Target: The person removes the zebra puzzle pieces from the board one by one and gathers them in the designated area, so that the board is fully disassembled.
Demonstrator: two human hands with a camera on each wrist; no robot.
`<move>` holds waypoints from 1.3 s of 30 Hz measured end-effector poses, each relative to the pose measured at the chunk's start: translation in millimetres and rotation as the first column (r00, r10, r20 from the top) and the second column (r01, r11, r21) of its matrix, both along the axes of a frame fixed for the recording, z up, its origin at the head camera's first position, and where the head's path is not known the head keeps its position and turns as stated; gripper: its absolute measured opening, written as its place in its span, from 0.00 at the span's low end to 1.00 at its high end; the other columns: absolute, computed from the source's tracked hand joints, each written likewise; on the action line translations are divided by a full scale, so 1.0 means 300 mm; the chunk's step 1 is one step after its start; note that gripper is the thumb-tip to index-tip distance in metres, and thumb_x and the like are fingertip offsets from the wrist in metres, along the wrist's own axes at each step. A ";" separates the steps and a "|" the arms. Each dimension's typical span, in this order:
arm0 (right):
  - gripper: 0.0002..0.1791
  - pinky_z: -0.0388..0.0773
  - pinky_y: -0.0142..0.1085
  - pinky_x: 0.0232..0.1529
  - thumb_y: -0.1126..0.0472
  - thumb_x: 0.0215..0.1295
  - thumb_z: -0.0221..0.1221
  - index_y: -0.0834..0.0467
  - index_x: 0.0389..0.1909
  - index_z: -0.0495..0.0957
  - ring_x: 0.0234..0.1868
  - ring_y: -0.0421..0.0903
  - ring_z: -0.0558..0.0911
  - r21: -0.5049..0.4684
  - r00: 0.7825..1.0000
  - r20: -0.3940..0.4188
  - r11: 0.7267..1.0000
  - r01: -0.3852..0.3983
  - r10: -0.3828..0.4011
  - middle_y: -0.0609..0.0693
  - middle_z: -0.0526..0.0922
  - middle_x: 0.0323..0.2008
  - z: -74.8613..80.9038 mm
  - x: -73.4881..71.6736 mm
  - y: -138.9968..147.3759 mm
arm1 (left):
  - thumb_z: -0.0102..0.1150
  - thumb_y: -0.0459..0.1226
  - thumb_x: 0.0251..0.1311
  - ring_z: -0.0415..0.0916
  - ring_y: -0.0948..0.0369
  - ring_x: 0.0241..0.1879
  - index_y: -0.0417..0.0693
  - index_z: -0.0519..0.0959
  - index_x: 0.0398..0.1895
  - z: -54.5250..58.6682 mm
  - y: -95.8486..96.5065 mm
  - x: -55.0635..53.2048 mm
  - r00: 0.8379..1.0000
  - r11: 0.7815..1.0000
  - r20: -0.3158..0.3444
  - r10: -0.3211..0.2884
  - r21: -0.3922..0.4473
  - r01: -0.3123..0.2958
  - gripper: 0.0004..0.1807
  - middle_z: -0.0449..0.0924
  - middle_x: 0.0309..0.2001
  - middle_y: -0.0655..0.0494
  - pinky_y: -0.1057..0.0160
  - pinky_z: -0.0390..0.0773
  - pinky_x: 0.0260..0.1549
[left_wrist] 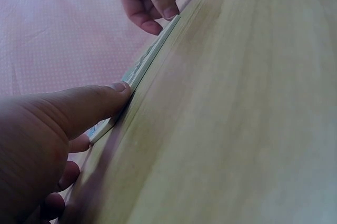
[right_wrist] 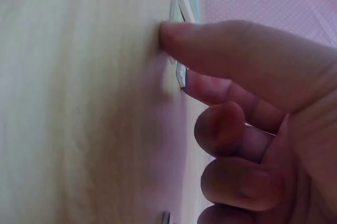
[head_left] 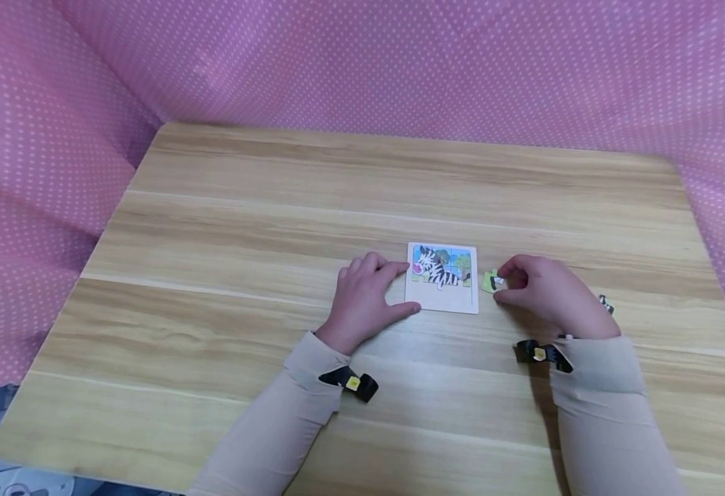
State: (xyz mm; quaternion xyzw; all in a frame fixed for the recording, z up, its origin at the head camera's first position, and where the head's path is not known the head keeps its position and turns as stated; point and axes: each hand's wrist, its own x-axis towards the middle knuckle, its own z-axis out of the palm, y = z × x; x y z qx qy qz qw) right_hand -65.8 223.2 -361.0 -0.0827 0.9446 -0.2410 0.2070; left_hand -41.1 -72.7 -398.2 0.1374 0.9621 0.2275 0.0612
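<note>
A flat, square puzzle board [head_left: 442, 297] lies on the table. Its upper part shows a zebra picture made of fitted pieces, while the lower part is bare. My left hand [head_left: 365, 296] touches the board's left side, index finger at the left edge and thumb by the near left corner. To the right of the board, my right hand [head_left: 539, 289] pinches a small green, black and white puzzle piece [head_left: 488, 282] between thumb and index finger. In the right wrist view, the thumb [right_wrist: 210, 42] covers part of that piece, close to the board's edge.
Another black-and-white piece [head_left: 606, 304] lies on the table, partly behind the right wrist. The wooden table [head_left: 244, 227] extends widely around the board. Pink dotted cloth [head_left: 362, 69] hangs behind it and along its sides. Both wrists wear black straps.
</note>
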 end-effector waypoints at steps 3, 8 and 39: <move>0.17 0.73 0.46 0.40 0.55 0.59 0.68 0.62 0.45 0.81 0.35 0.50 0.76 0.008 1.000 -0.018 1.000 -0.006 0.006 0.52 0.80 0.33 0.000 -0.001 -0.004 | 0.69 0.64 0.50 0.63 0.59 0.48 0.62 0.76 0.66 0.000 0.001 -0.001 1.000 1.000 -0.003 -0.002 -0.001 0.002 0.40 0.70 0.50 0.60 0.57 0.61 0.46; 0.17 0.74 0.47 0.41 0.56 0.58 0.67 0.62 0.44 0.82 0.35 0.50 0.78 0.023 0.999 -0.039 1.000 -0.006 0.007 0.52 0.82 0.33 0.000 0.002 -0.011 | 0.69 0.64 0.50 0.63 0.60 0.47 0.61 0.76 0.66 -0.001 0.001 -0.001 1.000 1.000 0.004 0.000 -0.004 0.000 0.40 0.70 0.50 0.60 0.57 0.61 0.46; 0.15 0.68 0.37 0.30 0.58 0.57 0.67 0.59 0.45 0.84 0.24 0.43 0.71 -0.033 0.969 -0.198 0.987 -0.158 0.148 0.44 0.74 0.21 -0.027 0.051 -0.264 | 0.67 0.65 0.52 0.64 0.59 0.47 0.61 0.76 0.67 -0.008 -0.002 -0.002 1.000 1.000 -0.013 -0.020 -0.003 0.020 0.40 0.70 0.48 0.61 0.57 0.61 0.44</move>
